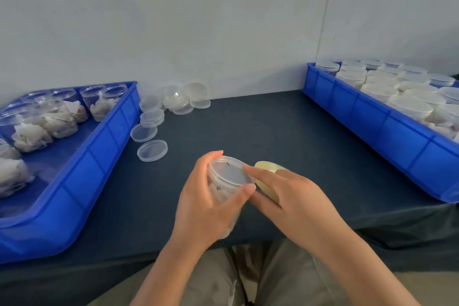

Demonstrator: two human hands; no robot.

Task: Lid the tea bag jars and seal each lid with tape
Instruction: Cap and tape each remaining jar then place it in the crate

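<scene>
My left hand (206, 206) grips a clear plastic jar (227, 176) with a lid on it, held above the dark table near its front edge. My right hand (288, 196) holds a yellowish roll of tape (267, 169) just right of the jar, and its index finger touches the lid's rim. Tea bags inside the jar are mostly hidden by my fingers.
A blue tray (99, 156) at the left holds several open jars with tea bags (57, 119). Loose clear lids (171, 102) lie beside it at the back of the dark table (273, 126). A second blue tray (372, 117) at the right holds several lidded jars (409, 107).
</scene>
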